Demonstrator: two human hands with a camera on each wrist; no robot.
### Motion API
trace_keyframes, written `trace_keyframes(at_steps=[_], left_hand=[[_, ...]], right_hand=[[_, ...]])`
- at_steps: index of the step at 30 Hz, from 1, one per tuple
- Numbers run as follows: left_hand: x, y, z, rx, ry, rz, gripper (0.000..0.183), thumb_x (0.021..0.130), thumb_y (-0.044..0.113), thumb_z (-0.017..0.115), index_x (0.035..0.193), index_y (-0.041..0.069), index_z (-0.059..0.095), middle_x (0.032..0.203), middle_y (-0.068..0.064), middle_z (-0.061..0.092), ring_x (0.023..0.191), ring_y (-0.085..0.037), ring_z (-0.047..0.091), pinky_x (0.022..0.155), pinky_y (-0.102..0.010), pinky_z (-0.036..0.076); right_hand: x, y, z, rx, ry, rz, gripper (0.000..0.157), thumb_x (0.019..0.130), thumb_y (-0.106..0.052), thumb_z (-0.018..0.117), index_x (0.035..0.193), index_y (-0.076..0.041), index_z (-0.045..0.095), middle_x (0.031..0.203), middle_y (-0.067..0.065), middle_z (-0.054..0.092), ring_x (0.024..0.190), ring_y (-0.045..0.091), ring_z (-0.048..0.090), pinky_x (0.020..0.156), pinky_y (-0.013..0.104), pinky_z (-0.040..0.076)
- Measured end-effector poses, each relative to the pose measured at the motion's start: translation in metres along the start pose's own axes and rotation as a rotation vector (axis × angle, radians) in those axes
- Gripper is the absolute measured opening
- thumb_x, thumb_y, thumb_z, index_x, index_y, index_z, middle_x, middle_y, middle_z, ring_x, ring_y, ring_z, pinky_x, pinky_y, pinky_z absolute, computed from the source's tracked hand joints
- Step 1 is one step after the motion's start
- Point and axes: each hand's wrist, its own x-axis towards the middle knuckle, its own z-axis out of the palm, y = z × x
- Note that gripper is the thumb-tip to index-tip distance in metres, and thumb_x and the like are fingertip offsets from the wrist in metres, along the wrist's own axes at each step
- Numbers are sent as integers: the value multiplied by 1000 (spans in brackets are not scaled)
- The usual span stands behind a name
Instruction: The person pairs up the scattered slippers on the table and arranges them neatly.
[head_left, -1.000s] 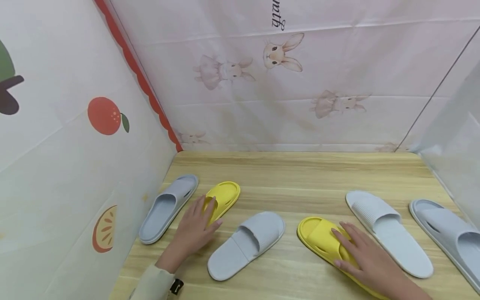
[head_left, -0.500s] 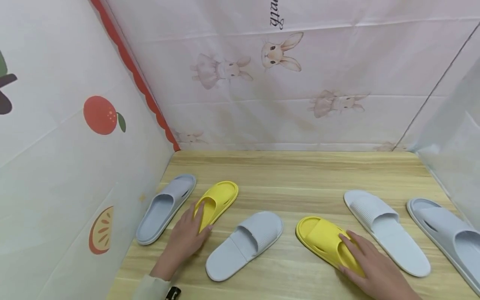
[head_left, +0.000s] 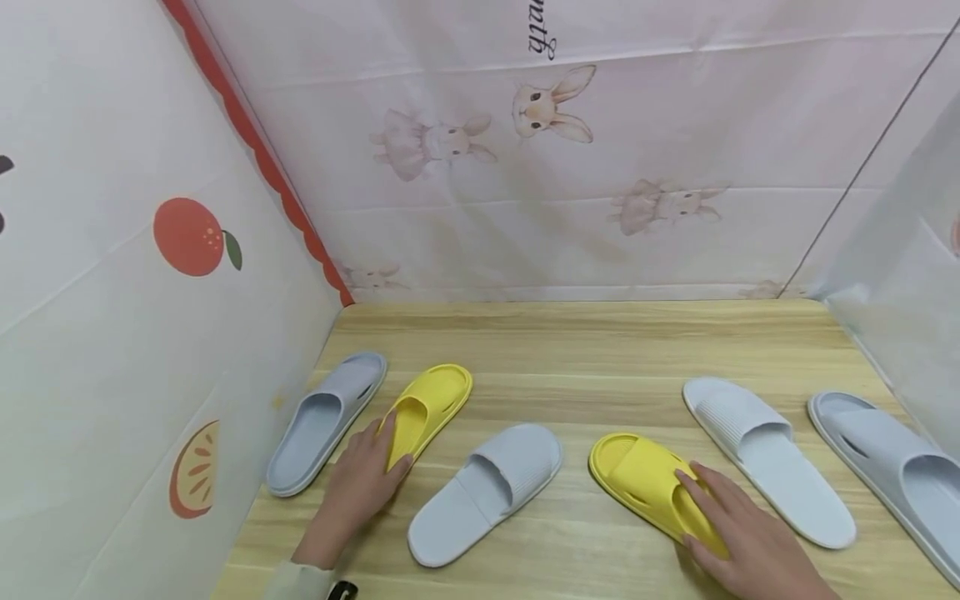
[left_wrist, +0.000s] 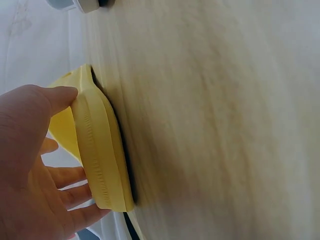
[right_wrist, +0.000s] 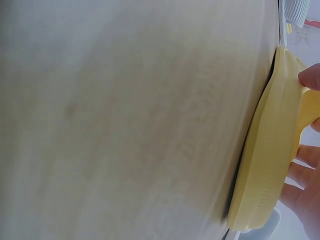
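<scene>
Two yellow slippers lie on the wooden board, toes pointing away from me. My left hand (head_left: 356,479) spans the heel of the left yellow slipper (head_left: 435,393), thumb on one edge and fingers along the other. In the left wrist view, the thumb presses the side of this slipper (left_wrist: 102,155) while the fingertips meet its far edge. Across the board, my right hand (head_left: 753,542) grips the right yellow slipper (head_left: 648,479) the same way, covering its heel. The right wrist view has its sole edge (right_wrist: 270,155) low over the board, thumb and fingers on opposite sides.
A blue-grey slipper (head_left: 311,442) lies left of my left hand. Between the hands is a light grey ribbed slipper (head_left: 457,512). A white ribbed slipper (head_left: 798,492) and another blue-grey slipper (head_left: 873,446) lie at right. Printed cloth walls (head_left: 600,242) enclose the wooden board (head_left: 570,333).
My left hand has slid back from over the yellow slipper's strap to its heel. The right hand has drawn back slightly, its thumb now at the slipper's edge. Both slippers keep their places.
</scene>
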Motion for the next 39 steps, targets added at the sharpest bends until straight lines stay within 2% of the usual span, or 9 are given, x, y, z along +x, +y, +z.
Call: trace_keyframes(at_steps=[6,12,17,21,26,30,39], left_hand=[[7,2,6,11,1,17,80,98,46,61,161,12,24,152,-24,43,131,-46,47,100,-64,43],[0,-5,7,18,28,-7,79,98,45,61,160,10,28,150,-27,43,130,-48,46,99,-66,42],[-1,-5,6,13,26,-2,78,98,47,60,160,12,27,151,-27,43,130,-48,47,99,-66,43],[5,-1,6,21,21,9,77,99,48,60,160,13,28,151,-26,43,130,-46,47,99,-64,43],[14,5,7,27,14,22,76,98,46,61,159,13,30,149,-27,45,128,-47,50,95,-64,46],[20,9,8,32,14,22,76,98,47,61,159,13,30,149,-27,45,128,-47,50,93,-65,47],[36,18,11,41,17,24,76,98,47,61,158,11,31,146,-28,47,129,-47,50,95,-64,47]], right_hand=[[-5,0,2,-11,8,70,84,85,-46,78,155,-20,40,153,12,44,129,33,52,83,52,56],[5,-4,6,-3,52,55,82,84,-42,79,154,-18,42,152,14,45,131,33,50,84,52,56],[6,-6,6,-3,43,88,81,84,-42,79,153,-18,44,151,14,45,131,33,50,81,51,57],[6,-6,4,11,36,132,80,85,-41,78,153,-17,43,151,15,45,131,34,50,78,52,57],[9,-9,1,28,0,190,78,89,-43,74,154,-15,40,151,18,44,131,38,49,79,59,55],[16,-11,0,29,-17,231,76,93,-46,69,154,-13,40,151,21,44,131,42,49,82,63,53],[36,-16,5,29,-12,301,74,93,-46,68,152,-10,42,149,27,45,130,48,48,76,69,52]])
